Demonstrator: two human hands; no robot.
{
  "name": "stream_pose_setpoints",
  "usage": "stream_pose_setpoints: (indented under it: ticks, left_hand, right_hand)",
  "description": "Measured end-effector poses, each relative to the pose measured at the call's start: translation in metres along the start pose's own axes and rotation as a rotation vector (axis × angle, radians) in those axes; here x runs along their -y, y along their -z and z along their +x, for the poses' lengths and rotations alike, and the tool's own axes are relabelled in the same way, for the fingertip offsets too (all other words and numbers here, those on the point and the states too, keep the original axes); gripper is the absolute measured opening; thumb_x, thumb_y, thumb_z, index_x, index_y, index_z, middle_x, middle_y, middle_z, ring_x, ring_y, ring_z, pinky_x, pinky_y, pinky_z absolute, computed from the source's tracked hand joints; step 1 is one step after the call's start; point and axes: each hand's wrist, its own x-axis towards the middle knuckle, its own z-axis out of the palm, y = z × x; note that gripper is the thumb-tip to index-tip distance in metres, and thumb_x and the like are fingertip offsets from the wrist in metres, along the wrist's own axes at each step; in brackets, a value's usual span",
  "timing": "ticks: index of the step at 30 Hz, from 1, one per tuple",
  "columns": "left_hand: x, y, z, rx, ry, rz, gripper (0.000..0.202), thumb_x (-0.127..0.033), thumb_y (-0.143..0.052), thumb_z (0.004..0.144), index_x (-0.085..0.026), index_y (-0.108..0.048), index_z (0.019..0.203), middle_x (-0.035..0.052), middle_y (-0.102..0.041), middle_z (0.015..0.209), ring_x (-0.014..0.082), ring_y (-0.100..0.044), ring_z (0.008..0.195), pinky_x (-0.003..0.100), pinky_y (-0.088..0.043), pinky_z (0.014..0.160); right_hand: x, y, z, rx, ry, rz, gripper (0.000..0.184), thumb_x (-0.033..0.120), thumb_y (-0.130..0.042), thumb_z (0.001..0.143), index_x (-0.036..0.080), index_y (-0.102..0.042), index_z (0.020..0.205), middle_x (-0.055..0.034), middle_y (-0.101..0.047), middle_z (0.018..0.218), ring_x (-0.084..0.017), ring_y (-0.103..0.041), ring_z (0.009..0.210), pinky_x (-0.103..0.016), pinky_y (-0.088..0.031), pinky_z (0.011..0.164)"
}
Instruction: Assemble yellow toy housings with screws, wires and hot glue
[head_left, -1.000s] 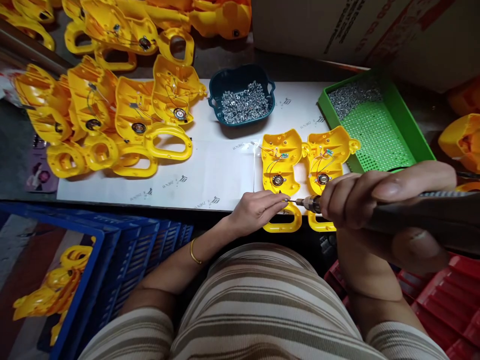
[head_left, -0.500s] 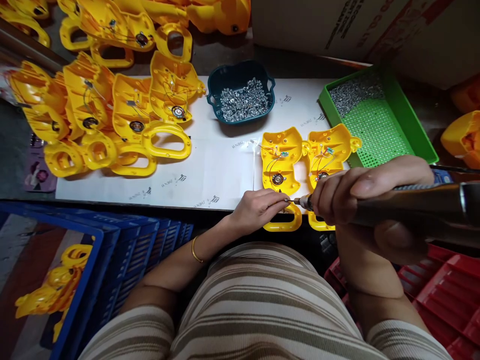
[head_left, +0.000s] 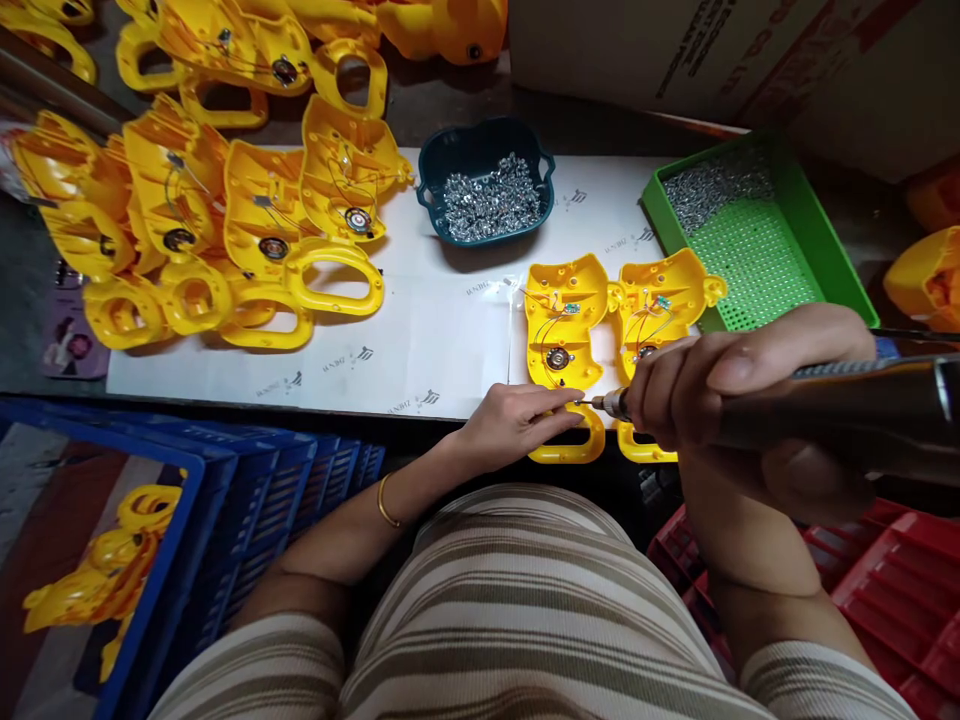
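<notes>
My right hand (head_left: pixel 697 385) is wrapped round a dark electric screwdriver (head_left: pixel 840 415), whose bit points left. At the bit's tip is a small screw (head_left: pixel 578 402), with the fingertips of my left hand (head_left: pixel 517 422) closely around it. Both hands are over the handle end of a yellow plastic shell half (head_left: pixel 566 290), which lies open side up with wires, a small green board and a round speaker inside. A second similar shell half (head_left: pixel 651 285) lies to its right, partly covered by my right hand.
A dark teal basket (head_left: pixel 484 232) of screws stands behind. At the right is a green perforated tray (head_left: pixel 765 290) with small metal parts. More yellow shells (head_left: pixel 259 205) crowd the left. Blue crates (head_left: pixel 247 500) and red crates (head_left: pixel 892 590) flank my body; a cardboard box (head_left: pixel 600 60) stands behind.
My left fingertips have parted slightly around the screw at the bit's tip. The screwdriver stays almost in place, and the view has shifted a little.
</notes>
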Motion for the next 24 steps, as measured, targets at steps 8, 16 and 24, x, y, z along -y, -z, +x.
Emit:
stream_pose_setpoints:
  ticks: [8,16,24]
  left_hand:
    - [0.004,0.001,-0.004,-0.35,0.146,0.39,0.071,-0.05,-0.067,0.083,-0.011,-0.048,0.139,0.02,-0.058,0.128,0.0286,-0.054,0.116,0.043,-0.045,0.097]
    - [0.007,-0.015,0.0,-0.127,0.369,0.401,0.097,-0.07,-0.055,0.081,-0.013,-0.023,0.152,0.0198,-0.054,0.135,0.0333,-0.043,0.123,0.047,-0.028,0.1]
    - [0.0,-0.01,0.003,-0.056,0.447,0.417,0.091,-0.063,-0.055,0.084,-0.015,-0.02,0.153,0.0154,-0.052,0.14,0.0306,-0.04,0.125,0.044,-0.024,0.102]
  right_hand:
    - [-0.012,0.0,0.012,0.024,0.097,-0.013,0.024,0.036,-0.074,0.075,0.024,-0.07,0.095,0.0049,-0.05,0.051,-0.013,-0.051,0.042,-0.029,-0.046,0.041]
    - [-0.067,0.005,0.036,0.18,0.224,0.001,0.023,0.042,-0.07,0.076,0.031,-0.065,0.096,0.0082,-0.046,0.046,-0.012,-0.043,0.034,-0.029,-0.042,0.037]
    - [-0.079,0.007,0.034,0.207,0.155,-0.027,0.027,0.047,-0.068,0.076,0.031,-0.064,0.097,0.0078,-0.045,0.048,-0.013,-0.042,0.036,-0.03,-0.039,0.037]
